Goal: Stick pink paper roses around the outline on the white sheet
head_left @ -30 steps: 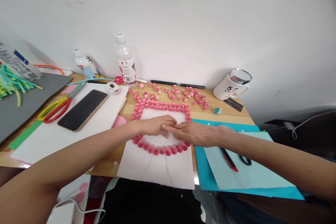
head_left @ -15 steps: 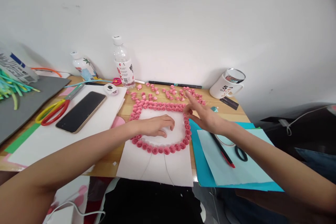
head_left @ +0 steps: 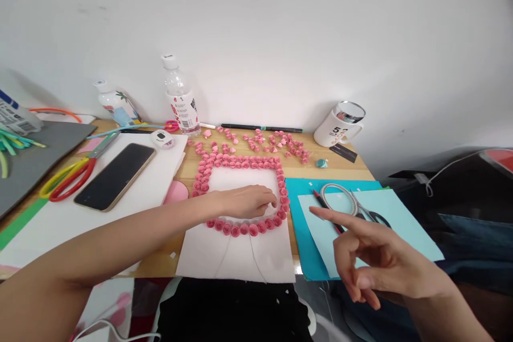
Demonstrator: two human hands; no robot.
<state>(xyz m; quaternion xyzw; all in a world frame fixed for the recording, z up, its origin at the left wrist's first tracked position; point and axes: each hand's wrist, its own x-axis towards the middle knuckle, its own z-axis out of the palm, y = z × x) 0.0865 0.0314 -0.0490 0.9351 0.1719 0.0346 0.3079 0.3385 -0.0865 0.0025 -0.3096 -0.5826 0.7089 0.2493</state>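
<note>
Pink rolled-paper roses (head_left: 235, 230) form a rounded rectangular outline on a white sheet (head_left: 200, 256). My left hand (head_left: 250, 201) lies over the white area inside that outline, fingers loosely bent, its fingertips close to the right-hand row of roses. I see nothing held in it. Raised above the blue paper (head_left: 308, 256) at the right is my right hand (head_left: 380, 256). Its index finger points out to the left while the other fingers curl loosely, with nothing visible in them. Behind the outline, several loose pink roses (head_left: 276, 141) are scattered on the wooden table.
On the left lie a phone (head_left: 116, 176) and red-and-yellow scissors (head_left: 76, 173). A clear bottle (head_left: 182, 101) and a white mug (head_left: 339, 125) stand along the wall. Dark-handled scissors (head_left: 379, 219) and a grey ring (head_left: 340, 197) rest on the pale blue sheet (head_left: 409, 224).
My right hand has pulled back from the upper right corner of the rose outline, toward me and to the right. My left hand has shifted slightly right. The view has turned slightly.
</note>
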